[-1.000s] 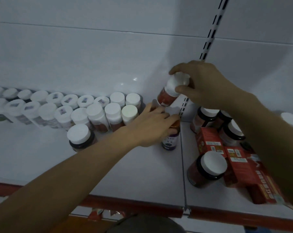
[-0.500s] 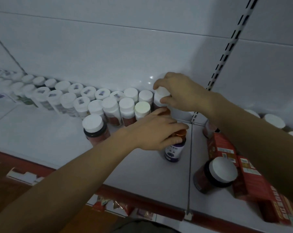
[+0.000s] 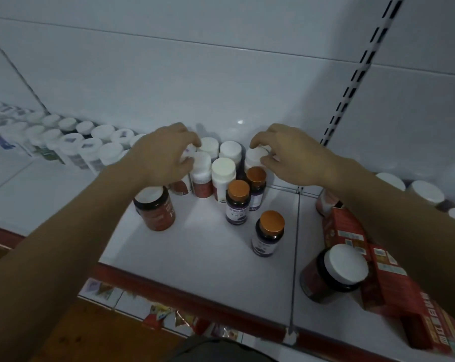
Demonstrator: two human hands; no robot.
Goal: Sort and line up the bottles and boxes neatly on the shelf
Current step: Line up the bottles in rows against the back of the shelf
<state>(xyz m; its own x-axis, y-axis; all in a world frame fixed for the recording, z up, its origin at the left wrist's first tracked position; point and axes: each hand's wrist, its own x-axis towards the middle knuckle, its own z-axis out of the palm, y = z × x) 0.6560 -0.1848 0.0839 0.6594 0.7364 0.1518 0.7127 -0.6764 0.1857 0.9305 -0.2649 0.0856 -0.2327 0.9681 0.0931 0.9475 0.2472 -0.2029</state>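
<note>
Shop: red-edged shelf (image 3: 203,246) w/ slotted upright (image 3: 357,74), rows of bottles (image 3: 111,150), boxes (image 3: 390,278).

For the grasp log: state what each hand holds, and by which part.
The left hand grips a red-labelled bottle by its white cap. The right hand pinches another white-capped bottle by the cap's rim.

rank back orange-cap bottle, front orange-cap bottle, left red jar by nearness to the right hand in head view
1. back orange-cap bottle, beside the right hand
2. front orange-cap bottle, mid-shelf
3. left red jar, under the other arm
</note>
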